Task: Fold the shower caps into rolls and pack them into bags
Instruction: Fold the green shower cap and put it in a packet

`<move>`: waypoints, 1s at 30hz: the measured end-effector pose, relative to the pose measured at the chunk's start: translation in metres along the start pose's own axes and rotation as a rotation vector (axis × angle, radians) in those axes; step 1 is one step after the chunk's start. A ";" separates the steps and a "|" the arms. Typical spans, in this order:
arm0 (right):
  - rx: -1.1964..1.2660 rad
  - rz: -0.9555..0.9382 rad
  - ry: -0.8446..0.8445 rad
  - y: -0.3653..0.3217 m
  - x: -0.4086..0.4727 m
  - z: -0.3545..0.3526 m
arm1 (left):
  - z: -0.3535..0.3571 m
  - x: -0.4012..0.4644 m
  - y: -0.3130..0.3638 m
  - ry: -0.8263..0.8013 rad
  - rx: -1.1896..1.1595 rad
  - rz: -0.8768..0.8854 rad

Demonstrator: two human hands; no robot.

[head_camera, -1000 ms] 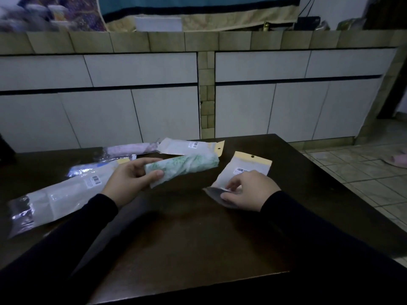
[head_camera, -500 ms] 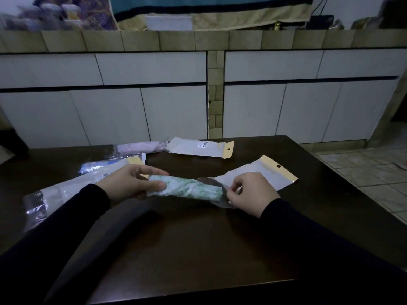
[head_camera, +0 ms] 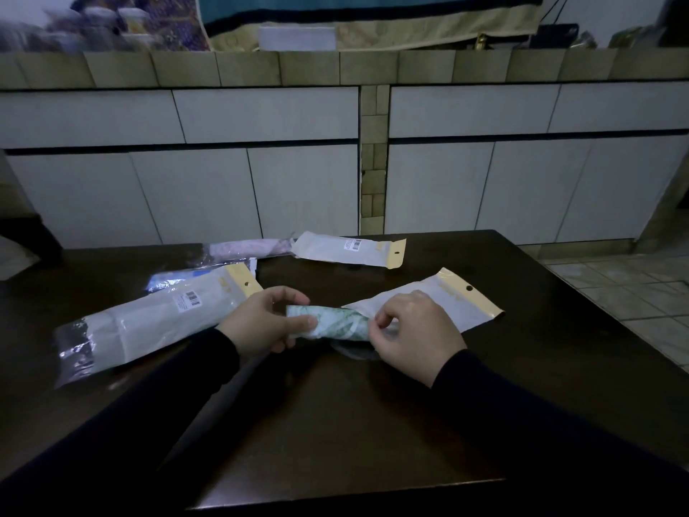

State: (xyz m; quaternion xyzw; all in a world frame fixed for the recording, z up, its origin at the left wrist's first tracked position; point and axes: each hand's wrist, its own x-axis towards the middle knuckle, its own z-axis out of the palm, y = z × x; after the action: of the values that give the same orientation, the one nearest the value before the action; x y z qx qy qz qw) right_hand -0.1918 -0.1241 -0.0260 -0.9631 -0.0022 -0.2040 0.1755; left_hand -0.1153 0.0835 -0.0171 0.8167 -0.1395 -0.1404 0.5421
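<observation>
Two hands at work in the head view, both near the middle of the tabletop (head_camera: 335, 423). Left hand (head_camera: 257, 326) at about 9 o'clock of the rolled shower cap (head_camera: 328, 324), fingers (head_camera: 298, 322) curled round the roll's near end, thumb over the top. Right hand (head_camera: 414, 337) at 3 o'clock of the roll, fingertips pinching the mouth of the open bag (head_camera: 443, 307), far end of the roll already inside that mouth. Bag lying flat, yellow header with its hang hole pointing toward 2 o'clock.

Likely trouble, judged from this alone: roll loosening and fanning out under a slack left grip, then bunching at the mouth instead of sliding in. Thin film at the mouth possibly slipping from the pinch, closing flat against the roll. Push too steep, and bag skidding away across the dark, smooth tabletop rather than taking the roll. Dim light, so edge of the mouth hard to make out.

Elsewhere in the same view: filled bag (head_camera: 149, 326) at 9 o'clock, well apart from the hands; another bag (head_camera: 350, 250) at 12 o'clock; pink roll (head_camera: 246, 250) just beside it; blue packet (head_camera: 175, 279) partly under the filled bag.
</observation>
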 end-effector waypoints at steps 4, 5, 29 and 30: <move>0.072 0.046 -0.035 0.001 0.001 0.001 | -0.002 -0.003 0.005 -0.112 0.093 0.039; 0.080 0.051 -0.047 0.001 0.001 0.001 | -0.005 -0.003 0.004 -0.146 0.123 0.041; -0.071 -0.128 -0.351 0.021 0.010 0.003 | 0.000 0.003 -0.003 0.127 0.353 0.042; -0.070 -0.122 -0.321 0.019 0.009 0.005 | 0.003 0.005 -0.005 0.143 0.377 0.056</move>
State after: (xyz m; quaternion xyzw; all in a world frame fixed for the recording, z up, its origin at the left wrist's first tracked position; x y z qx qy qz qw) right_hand -0.1800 -0.1413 -0.0327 -0.9870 -0.0814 -0.0576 0.1264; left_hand -0.1111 0.0811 -0.0230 0.9075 -0.1472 -0.0385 0.3915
